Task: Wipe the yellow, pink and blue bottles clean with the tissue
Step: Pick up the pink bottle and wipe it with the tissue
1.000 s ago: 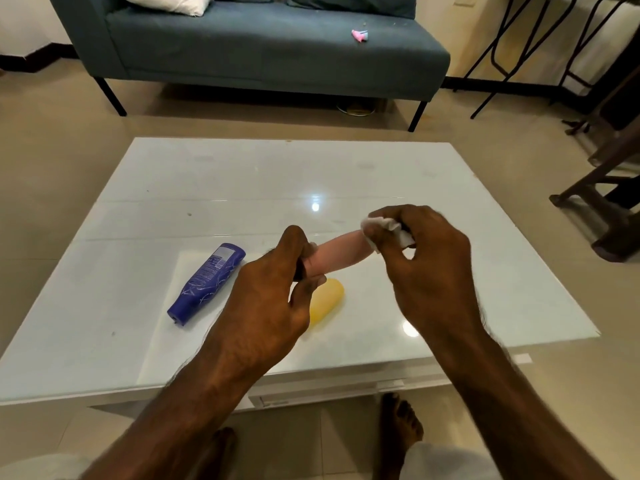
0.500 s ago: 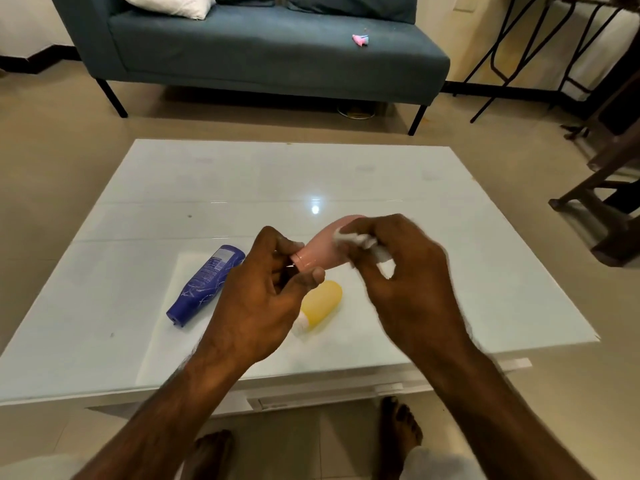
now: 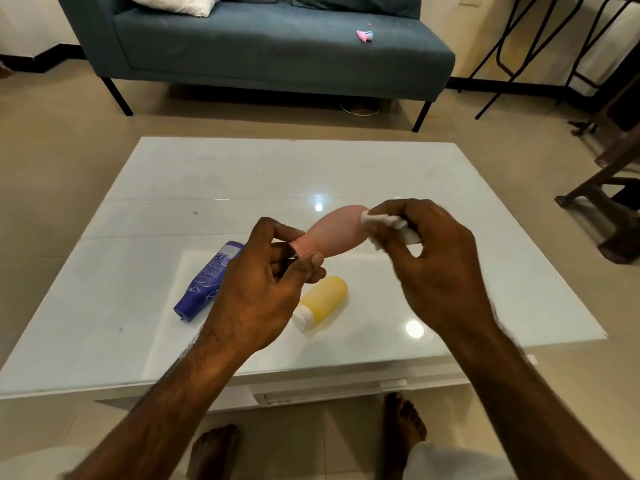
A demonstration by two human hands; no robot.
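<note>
A: Any writing to read here? The blue bottle (image 3: pixel 207 282) has a white label panel with print on it.

B: There's print, yes, but it's too small and blurred to make out. No brand I can call. The pink bottle (image 3: pixel 334 231) and the yellow bottle (image 3: pixel 323 301) show no writing at all.

A: Where's the pink one?

B: Up off the table (image 3: pixel 485 237), held in the air between both hands, lying roughly level. The left hand (image 3: pixel 263 296) pinches its narrow neck end, thumb and fingers closed around it. The rounded base points away to the right.

A: And the right hand (image 3: pixel 436 265)?

B: Its fingers are clenched on the tissue (image 3: pixel 391 226), a crumpled white wad, and the wad is pressed against the far end of the pink bottle, near the base.

A: The other two?

B: Both lie flat on the white glass tabletop. The blue sits to the left, partly behind the left hand, cap end toward the near edge. The yellow lies just below the pink, white cap toward the person, close to the left thumb but not touching it.

A: Contents?

B: The yellow looks translucent, but how full it is I can't tell. The pink and blue are opaque.
</note>
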